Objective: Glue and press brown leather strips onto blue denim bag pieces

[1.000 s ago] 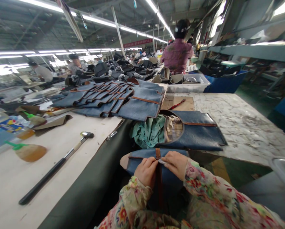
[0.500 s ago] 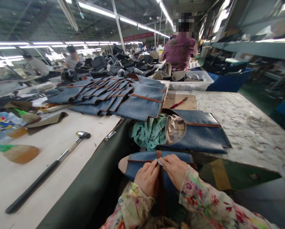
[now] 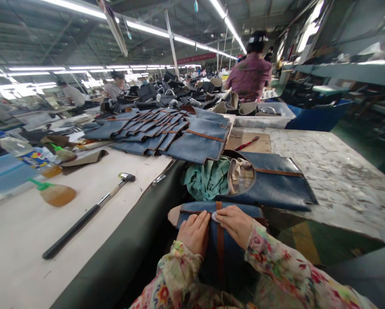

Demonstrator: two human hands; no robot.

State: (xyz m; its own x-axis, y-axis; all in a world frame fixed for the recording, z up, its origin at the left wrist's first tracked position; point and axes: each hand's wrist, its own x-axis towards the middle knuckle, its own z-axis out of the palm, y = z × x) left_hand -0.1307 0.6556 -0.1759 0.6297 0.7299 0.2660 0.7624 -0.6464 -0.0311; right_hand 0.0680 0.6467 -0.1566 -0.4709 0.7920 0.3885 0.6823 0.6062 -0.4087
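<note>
A blue leather bag piece (image 3: 237, 210) with brown straps lies in front of me, over a support I cannot make out. My left hand (image 3: 194, 234) rests on its left part, fingers lying together on the leather near the upright brown strap (image 3: 220, 244); its thumb is hidden. In the fingertips of my right hand (image 3: 236, 223) is a small whitish object (image 3: 214, 216), pressed against the leather at the strap; its kind is too small to tell. Just beyond, a second blue leather piece (image 3: 276, 189) lies beside a crumpled green cloth (image 3: 207, 180).
On the pale table at left lie a hammer (image 3: 89, 214), a squeeze bottle of amber liquid (image 3: 57, 195) and a drink bottle (image 3: 21, 150). Overlapping blue leather pieces (image 3: 195, 146) spread behind. A co-worker (image 3: 250, 79) is near a white bin (image 3: 285, 113).
The view has shifted slightly, so the table and its tools appear further right. My left hand's fingertips have come away from the whitish object; my right hand still holds it at the strap.
</note>
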